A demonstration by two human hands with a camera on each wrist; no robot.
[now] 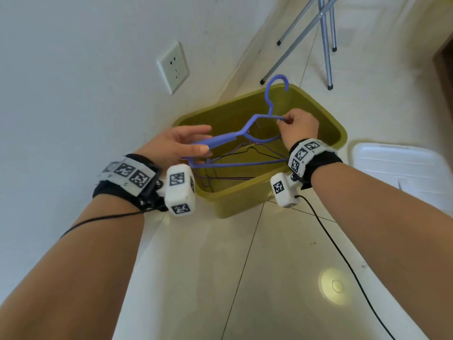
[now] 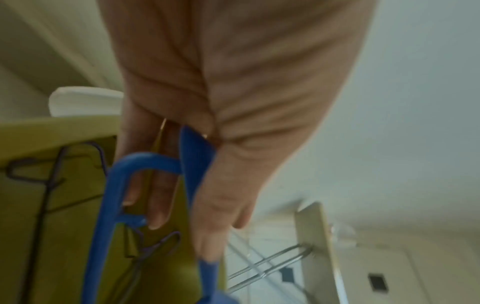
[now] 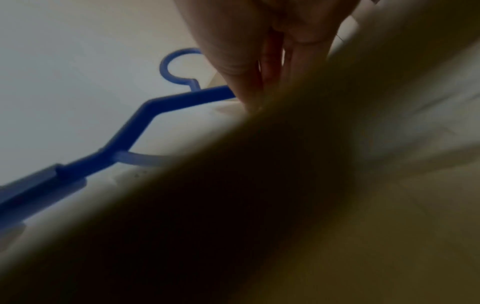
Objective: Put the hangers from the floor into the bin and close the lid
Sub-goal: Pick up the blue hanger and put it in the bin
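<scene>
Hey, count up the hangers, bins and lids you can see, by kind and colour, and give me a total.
Blue plastic hanger, held over the bin by left hand and right hand: 1
Thin dark wire hangers inside the bin: at least 2, tangled, exact count unclear
Olive-green plastic bin: 1
White plastic lid on the floor: 1
Total: at least 5

white wall [image 1: 73, 69] – socket [image 1: 172, 67], tiled floor [image 1: 282, 266]

The blue hanger [image 1: 221, 139] and green bin [image 1: 245, 197] look like smooth plastic. The floor [image 1: 282, 278] is shiny tile.
</scene>
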